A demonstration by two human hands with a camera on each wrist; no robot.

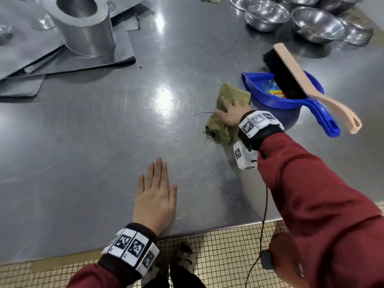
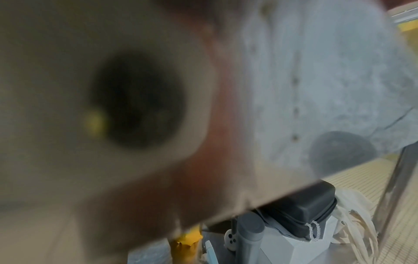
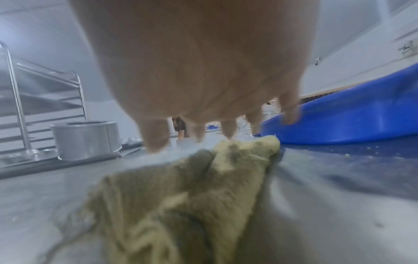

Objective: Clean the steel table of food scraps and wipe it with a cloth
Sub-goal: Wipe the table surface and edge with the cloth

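Observation:
An olive-green cloth point(image 1: 223, 115) lies bunched on the steel table point(image 1: 124, 125), just left of a blue dustpan point(image 1: 276, 100). My right hand point(image 1: 230, 113) presses flat on the cloth with fingers spread; the right wrist view shows the cloth point(image 3: 192, 192) under the spread fingers point(image 3: 156, 137) and the dustpan point(image 3: 353, 114) beside it. My left hand point(image 1: 155, 194) lies palm down with straight fingers near the table's front edge, holding nothing. The left wrist view is blurred. The dustpan holds scraps and a wooden-handled brush point(image 1: 301, 80). A few crumbs point(image 3: 346, 154) lie by the dustpan.
Several steel bowls point(image 1: 311, 23) crowd the far right corner. A steel cylinder point(image 1: 83, 28) stands on stacked metal sheets point(image 1: 41, 59) at the far left. A small dark speck point(image 1: 140, 67) lies near the sheets. Tiled floor point(image 1: 228, 256) shows below the front edge.

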